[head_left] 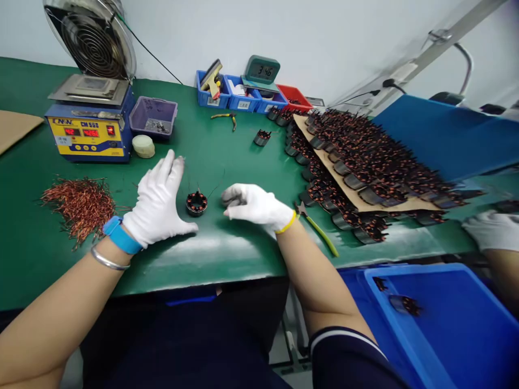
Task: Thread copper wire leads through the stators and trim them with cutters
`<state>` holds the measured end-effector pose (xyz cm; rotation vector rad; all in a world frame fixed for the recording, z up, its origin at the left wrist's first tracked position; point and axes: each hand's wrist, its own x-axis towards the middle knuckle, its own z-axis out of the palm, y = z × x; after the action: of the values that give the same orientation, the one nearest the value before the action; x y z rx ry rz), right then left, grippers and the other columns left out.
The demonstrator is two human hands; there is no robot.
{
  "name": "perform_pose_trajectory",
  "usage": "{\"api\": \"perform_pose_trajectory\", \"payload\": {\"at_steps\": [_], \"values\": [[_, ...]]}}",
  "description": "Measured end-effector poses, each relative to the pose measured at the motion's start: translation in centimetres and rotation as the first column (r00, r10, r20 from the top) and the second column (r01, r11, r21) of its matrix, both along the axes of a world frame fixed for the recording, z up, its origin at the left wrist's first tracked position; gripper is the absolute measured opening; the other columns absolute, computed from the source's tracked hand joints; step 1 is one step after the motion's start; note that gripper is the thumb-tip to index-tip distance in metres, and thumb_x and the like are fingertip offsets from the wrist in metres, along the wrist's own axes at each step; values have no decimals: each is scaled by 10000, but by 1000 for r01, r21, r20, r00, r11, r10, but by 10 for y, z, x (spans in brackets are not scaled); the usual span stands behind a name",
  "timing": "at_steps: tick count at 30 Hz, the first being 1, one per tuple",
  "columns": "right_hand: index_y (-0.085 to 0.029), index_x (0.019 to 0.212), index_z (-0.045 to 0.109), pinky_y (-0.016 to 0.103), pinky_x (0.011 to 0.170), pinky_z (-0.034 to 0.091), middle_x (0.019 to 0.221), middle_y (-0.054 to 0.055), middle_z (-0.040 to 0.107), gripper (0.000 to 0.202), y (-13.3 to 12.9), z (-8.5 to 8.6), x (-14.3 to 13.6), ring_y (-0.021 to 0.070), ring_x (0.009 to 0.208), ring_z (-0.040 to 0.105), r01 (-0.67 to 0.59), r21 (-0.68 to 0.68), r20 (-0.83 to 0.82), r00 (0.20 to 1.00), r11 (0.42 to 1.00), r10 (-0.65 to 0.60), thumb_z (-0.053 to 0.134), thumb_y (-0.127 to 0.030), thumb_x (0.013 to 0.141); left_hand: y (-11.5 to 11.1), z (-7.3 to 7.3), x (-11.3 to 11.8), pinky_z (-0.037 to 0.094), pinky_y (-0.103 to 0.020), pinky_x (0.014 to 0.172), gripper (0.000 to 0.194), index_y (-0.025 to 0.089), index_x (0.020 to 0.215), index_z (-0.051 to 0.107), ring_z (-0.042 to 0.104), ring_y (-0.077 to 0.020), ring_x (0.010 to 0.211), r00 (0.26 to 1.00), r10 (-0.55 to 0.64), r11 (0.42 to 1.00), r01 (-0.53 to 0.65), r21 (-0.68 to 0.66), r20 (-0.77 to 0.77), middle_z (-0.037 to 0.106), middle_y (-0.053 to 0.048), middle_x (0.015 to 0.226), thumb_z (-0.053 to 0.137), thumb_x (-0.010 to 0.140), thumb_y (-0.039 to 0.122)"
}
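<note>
A small round wound stator coil (197, 203) with thin wire leads lies on the green bench between my two white-gloved hands. My left hand (159, 201) rests flat on the bench just left of it, fingers spread, holding nothing. My right hand (254, 206) lies to the coil's right, fingers curled loosely and pointing at it; whether it pinches a wire lead I cannot tell. Green-handled cutters (317, 228) lie beside my right wrist.
A heap of cut copper wire (81, 204) lies at the left. A blue-and-yellow solder pot (91, 127), a purple tray (153, 116) and blue bins (231, 97) stand behind. Many coils (365, 162) are stacked on cardboard at the right. A blue crate (441, 324) and another person's gloved hand (492, 229) are lower right.
</note>
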<state>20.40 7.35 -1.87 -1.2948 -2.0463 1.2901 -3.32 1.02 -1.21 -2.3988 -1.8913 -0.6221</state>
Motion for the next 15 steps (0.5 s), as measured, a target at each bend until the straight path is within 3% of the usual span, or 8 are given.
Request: {"api": "perform_pose_trajectory", "payload": {"at_steps": [2,5,8,11,15], "values": [[-212,965,657,360,703,531,852,19,684,399,-13,-2,-13,196,771,647,-34,87,120,993,996,23,770,-361,613,-7,5,-1,64,-532,1164,1209,167,1505,81,16,-385,1457,990,-97,993,103,57,-102,117,-127,1592,704,547,562],[-206,940,637,346,719,517,905,27,681,349,-26,-7,-40,188,784,640,60,175,107,991,983,-80,705,-450,699,-10,2,4,-3,-566,1153,988,220,1510,91,-15,-353,1462,965,-195,979,203,25,-177,184,-61,1588,602,685,403],[-194,910,626,320,750,496,921,36,670,276,-26,-14,-56,174,813,622,181,291,19,981,939,-195,593,-447,805,-5,-9,9,45,-594,1144,870,118,1500,133,123,-348,1454,951,-263,965,262,-30,-161,352,-135,1516,524,740,286],[-197,845,623,286,732,469,833,13,661,194,-19,-18,-57,162,807,609,171,362,-29,985,916,-173,489,-336,863,3,-15,13,58,-605,1142,722,68,1454,253,265,-332,1416,952,-271,962,270,-26,-144,425,-185,1457,465,785,239],[-202,691,587,276,600,409,655,-9,608,216,-15,-14,-47,159,655,567,128,315,154,971,940,-184,495,-329,840,6,-11,17,69,-573,1158,646,84,1396,362,489,-303,1254,966,-217,976,218,-11,-144,571,-171,1293,480,790,274]]}}
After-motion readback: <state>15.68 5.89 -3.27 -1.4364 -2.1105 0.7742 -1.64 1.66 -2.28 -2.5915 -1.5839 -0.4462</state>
